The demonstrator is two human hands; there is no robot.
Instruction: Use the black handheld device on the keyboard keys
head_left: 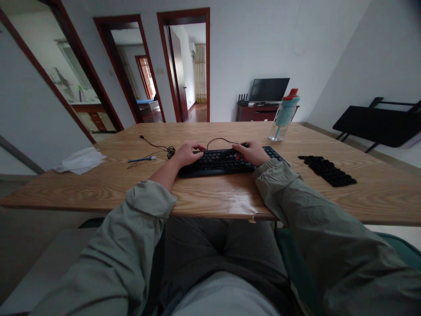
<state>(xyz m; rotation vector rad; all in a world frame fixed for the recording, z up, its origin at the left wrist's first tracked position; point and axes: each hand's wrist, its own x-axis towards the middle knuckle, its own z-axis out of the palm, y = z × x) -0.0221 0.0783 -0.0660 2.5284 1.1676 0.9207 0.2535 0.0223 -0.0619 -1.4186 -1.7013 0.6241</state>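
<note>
A black keyboard (223, 166) lies on the wooden table in front of me. My left hand (187, 154) holds its back left corner, fingers along the far edge and thumb over the keys. In my right hand (252, 152), above the keyboard's right half, is a black stick-shaped tool (227, 152), gripped between thumb and fingers. The tool slants down to the left over the keys; its tip is too dark to make out. Right of the keyboard, loose black keycaps (329, 170) lie grouped in rows. A blue-handled brush (141, 159) with a whitish end lies left of my left hand.
A coiled black cable (170, 152) lies behind my left hand. Crumpled white tissue (81, 160) sits at the table's left side. A clear and teal bottle (283, 116) with a red lid stands at the back right. The table's near edge (210, 215) runs before my lap.
</note>
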